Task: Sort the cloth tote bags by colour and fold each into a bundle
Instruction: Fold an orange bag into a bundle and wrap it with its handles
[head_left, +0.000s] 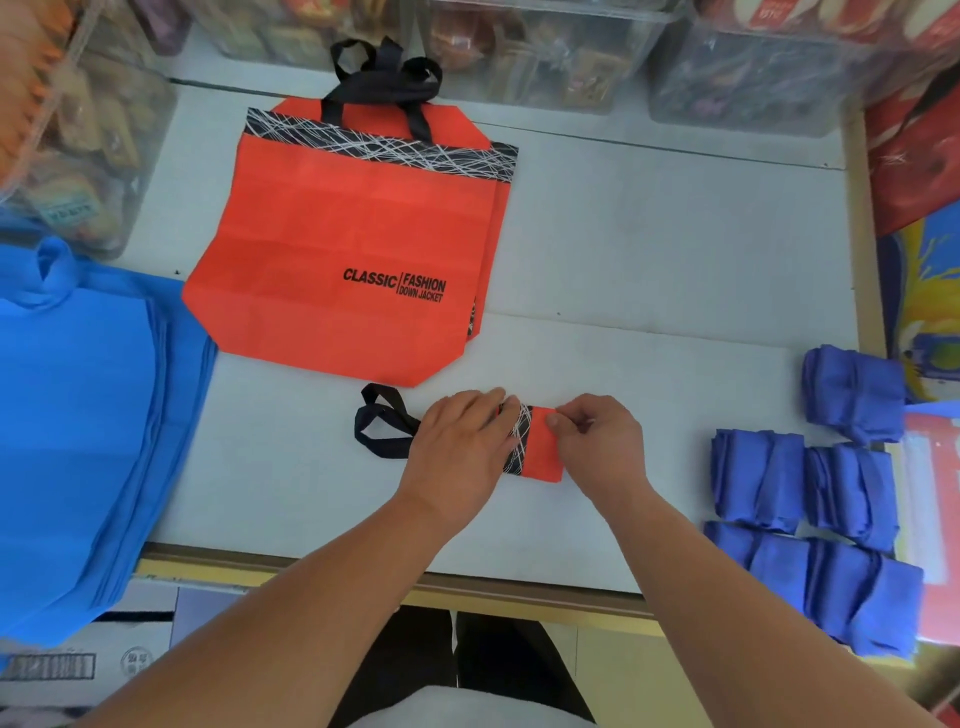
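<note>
My forearms (519, 597) come in from the bottom edge, both reaching onto the table (649, 249), which fills most of the view.

Biggest thing on it: the blue stack (88, 415), flat bags piled at the left and hanging over the near edge. Next, the red bag (353, 249), spread flat toward the back left, black print facing up and black straps bunched at its top; a second red edge peeps out along its right side. Over on the right, the blue bundles (810, 499), five or so folded bags, sit close together near the edge.

Now the work itself. The red bundle (543, 447) lies at the front middle of the table, just in front of the red bag. My left hand (460, 447) lies flat across it, fingers out, pressing it down. My right hand (597, 441) pinches its red end between thumb and fingertips. Its handles (382, 423), two black loops, stick out to the left past my left hand.
</note>
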